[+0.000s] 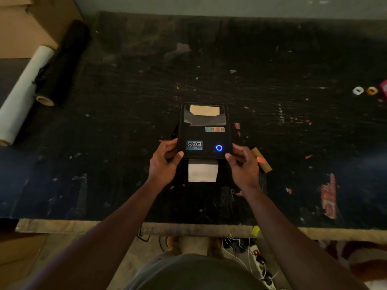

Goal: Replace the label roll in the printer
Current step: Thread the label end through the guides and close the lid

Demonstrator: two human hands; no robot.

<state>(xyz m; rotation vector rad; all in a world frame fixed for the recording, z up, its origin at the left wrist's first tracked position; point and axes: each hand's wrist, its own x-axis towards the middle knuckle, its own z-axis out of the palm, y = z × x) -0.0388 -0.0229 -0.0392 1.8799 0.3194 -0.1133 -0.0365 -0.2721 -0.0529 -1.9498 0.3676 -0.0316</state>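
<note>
A black label printer (pixel 204 135) sits in the middle of the dark table, its lid down, a blue ring light glowing on top. A white label (pixel 202 171) sticks out of its front slot toward me. My left hand (pixel 164 161) grips the lid's near left corner, thumb on top. My right hand (pixel 244 163) holds the near right corner the same way. A brown cardboard core (pixel 262 162) lies on the table just right of my right hand, partly hidden by it.
The worn black table (pixel 293 122) has a pale front edge. A white paper roll (pixel 23 95) and a black film roll (pixel 62 63) lie at far left. Small tape rings (pixel 358 90) sit at far right. A power strip (pixel 261 266) and cables lie on the floor below.
</note>
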